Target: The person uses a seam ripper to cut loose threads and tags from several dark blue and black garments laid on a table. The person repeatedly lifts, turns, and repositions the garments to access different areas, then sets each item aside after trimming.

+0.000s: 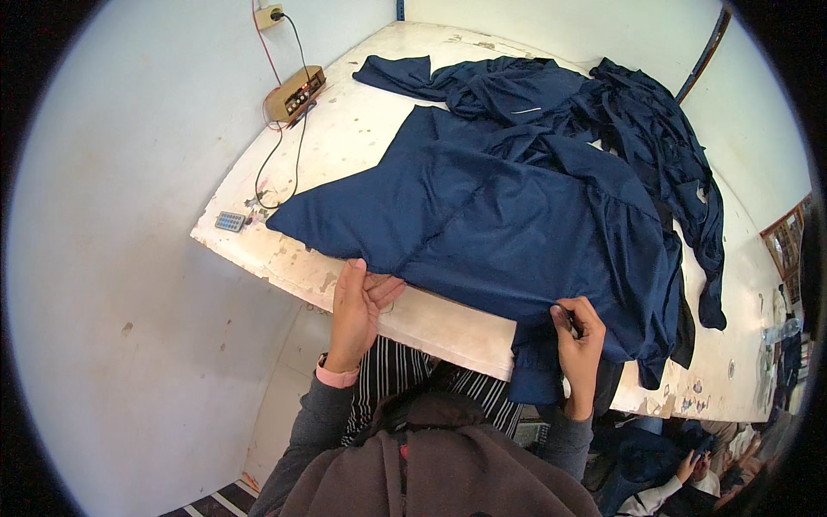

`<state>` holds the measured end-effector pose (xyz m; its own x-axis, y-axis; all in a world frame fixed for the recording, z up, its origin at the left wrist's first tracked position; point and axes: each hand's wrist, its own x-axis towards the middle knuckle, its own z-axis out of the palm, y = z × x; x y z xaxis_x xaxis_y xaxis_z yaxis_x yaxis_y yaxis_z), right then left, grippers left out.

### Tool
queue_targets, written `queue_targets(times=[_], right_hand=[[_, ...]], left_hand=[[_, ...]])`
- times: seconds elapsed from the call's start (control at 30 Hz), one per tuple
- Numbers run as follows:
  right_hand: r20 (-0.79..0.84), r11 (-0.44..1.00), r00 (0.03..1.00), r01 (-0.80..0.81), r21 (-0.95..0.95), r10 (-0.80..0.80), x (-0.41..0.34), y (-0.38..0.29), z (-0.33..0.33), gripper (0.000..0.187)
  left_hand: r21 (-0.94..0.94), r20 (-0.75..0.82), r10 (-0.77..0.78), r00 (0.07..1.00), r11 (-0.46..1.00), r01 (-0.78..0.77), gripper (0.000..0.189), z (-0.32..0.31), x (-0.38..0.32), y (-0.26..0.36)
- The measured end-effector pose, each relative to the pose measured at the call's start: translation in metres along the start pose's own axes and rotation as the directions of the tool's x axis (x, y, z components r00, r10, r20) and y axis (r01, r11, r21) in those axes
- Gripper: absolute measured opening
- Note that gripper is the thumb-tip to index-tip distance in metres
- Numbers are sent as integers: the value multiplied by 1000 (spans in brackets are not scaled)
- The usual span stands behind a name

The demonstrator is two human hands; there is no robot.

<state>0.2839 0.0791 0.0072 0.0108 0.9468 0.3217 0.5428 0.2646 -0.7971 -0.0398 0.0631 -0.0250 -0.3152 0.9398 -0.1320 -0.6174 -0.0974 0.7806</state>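
A dark blue cloth garment [491, 220] lies spread over the white table [446, 316], part of it hanging over the front edge. My left hand [365, 291] is at the garment's near edge, left of centre, with the thumb on top and the other fingers extended; whether it pinches the cloth is unclear. My right hand [578, 329] pinches the near edge further right, thumb against curled fingers. More crumpled dark blue garments [659, 129] lie behind and to the right, one with a thin white thread [526, 110] on it.
A small amplifier-like box [297, 94] with cords stands at the back left against the wall, below a power socket [269, 17]. A small remote control [230, 221] lies by the left edge. A clear plastic bottle [782, 331] is at the far right. Other people's hands [694, 465] show at lower right.
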Motion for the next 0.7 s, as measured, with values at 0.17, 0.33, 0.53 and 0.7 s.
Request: queue_targets(times=[0.17, 0.33, 0.53, 0.7], right_hand=[[-28, 1000, 999, 19, -5, -19, -7, 0, 2, 10], [-20, 997, 999, 34, 69, -33, -12, 3, 6, 12], [-68, 949, 949, 310, 49, -307, -9, -24, 8, 24], [-177, 761, 972, 4, -649, -155, -12, -4, -19, 70]], left_hand=[[-137, 57, -47, 997, 989, 55, 19, 0, -13, -4], [-256, 285, -28, 958, 961, 104, 21, -1, -5, -12], [209, 318, -212, 924, 966, 150, 42, 41, -8, -7], [-377, 307, 197, 931, 923, -71, 56, 52, 20, 75]])
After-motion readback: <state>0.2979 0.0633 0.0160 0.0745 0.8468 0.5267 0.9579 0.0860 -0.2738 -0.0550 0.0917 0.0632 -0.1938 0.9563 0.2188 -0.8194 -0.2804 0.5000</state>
